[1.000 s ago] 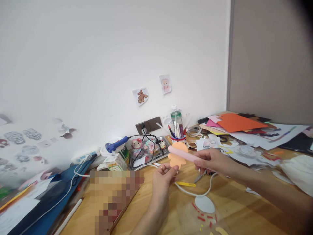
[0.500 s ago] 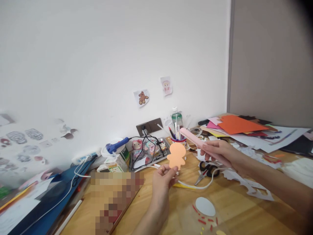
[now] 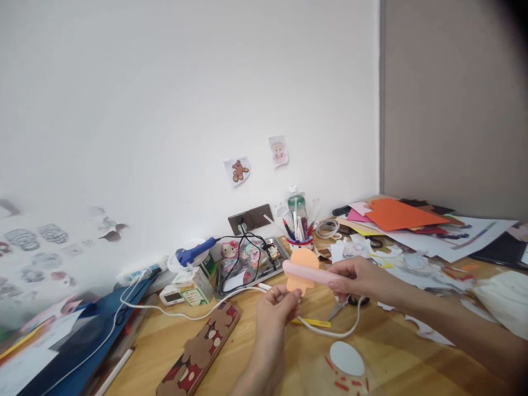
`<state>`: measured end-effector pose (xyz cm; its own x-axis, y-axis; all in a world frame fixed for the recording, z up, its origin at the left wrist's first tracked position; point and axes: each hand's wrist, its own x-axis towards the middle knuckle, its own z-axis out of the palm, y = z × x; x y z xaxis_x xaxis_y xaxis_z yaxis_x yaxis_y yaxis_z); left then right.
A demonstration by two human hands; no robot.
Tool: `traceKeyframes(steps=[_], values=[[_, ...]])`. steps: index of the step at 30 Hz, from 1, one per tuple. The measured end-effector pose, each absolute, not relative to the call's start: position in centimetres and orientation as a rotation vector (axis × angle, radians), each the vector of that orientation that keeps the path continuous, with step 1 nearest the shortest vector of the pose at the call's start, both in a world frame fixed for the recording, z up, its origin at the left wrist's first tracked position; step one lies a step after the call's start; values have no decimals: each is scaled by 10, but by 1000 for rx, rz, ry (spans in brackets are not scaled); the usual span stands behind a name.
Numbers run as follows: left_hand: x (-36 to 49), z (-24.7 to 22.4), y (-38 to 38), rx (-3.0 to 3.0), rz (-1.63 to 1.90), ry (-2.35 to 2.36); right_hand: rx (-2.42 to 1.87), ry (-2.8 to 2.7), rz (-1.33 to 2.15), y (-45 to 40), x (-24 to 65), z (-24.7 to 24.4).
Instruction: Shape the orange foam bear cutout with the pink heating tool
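Between its thumb and fingers, my left hand point(image 3: 277, 313) pinches the bottom of an orange figure-shaped cutout point(image 3: 304, 258), held upright above the table. My right hand point(image 3: 355, 279) grips a pink stick-like tool point(image 3: 309, 271) with a white cord, pointing left. The tool lies across the front of the cutout at its middle; whether they touch I cannot tell. Scissors point(image 3: 337, 309) lie behind and below my right hand, partly hidden. A white oval point(image 3: 347, 358) and small red pieces point(image 3: 341, 386) rest on a clear sheet near the front.
A pen cup point(image 3: 300, 242) and bottle point(image 3: 296, 203) stand by the wall. Left of them are a tray point(image 3: 225, 278), a blue glue gun point(image 3: 195, 252) and a bear-decorated box point(image 3: 198, 352). Coloured paper point(image 3: 404, 213) and white scraps point(image 3: 412, 269) lie at right.
My right hand has moved left and down, bringing the pink tool from above right of the cutout to across its front. My left hand still pinches the cutout.
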<state>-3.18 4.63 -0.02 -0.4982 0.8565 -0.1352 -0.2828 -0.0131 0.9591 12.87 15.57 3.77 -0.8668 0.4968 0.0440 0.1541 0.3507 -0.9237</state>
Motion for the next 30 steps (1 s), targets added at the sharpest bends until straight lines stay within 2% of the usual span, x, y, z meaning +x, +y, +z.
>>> traceKeyframes(steps=[12, 17, 20, 23, 30], values=[[-30, -1, 43, 636, 1673, 1330, -775, -1951, 1487, 179, 136, 44], [-32, -4, 46, 553, 1680, 1317, -656, -2241, 1593, 173, 136, 40], [-32, -6, 48, 524, 1669, 1327, -577, -2398, 1514, 169, 129, 29], [-31, -7, 48, 515, 1640, 1364, -578, -2414, 1428, 168, 124, 21], [-29, -1, 44, 625, 1670, 1376, -625, -2272, 1491, 172, 127, 24]])
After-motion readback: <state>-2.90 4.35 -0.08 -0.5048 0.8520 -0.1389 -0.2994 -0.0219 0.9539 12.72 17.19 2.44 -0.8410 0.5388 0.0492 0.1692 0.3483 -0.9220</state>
